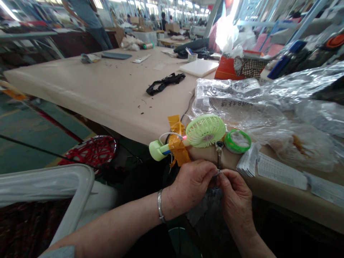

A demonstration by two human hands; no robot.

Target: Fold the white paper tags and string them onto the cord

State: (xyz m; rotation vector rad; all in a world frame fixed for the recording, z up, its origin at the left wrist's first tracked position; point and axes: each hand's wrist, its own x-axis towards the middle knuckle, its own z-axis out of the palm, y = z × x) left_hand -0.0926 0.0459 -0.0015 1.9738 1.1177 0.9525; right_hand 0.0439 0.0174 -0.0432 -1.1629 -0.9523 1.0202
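Note:
At the table's front edge, my left hand point(189, 184) and my right hand point(237, 195) meet with fingertips pinched together. Between them shows a small whitish piece point(216, 172), too small for me to make out its kind. Just beyond the fingertips is a thin metal rod with a dark knob point(219, 152) at the table edge. A pale green handheld fan point(206, 130) lies there too, fastened with orange tape point(178, 143). Close by on the right is a round green tub point(237, 141) with white material inside.
Clear plastic bags point(242, 104) and printed label strips point(281, 171) cover the table's right side. A black strap-like piece point(165, 84) lies mid-table. A white bin point(86, 182) with dark red pieces stands at lower left. A person point(90, 21) stands beyond the table.

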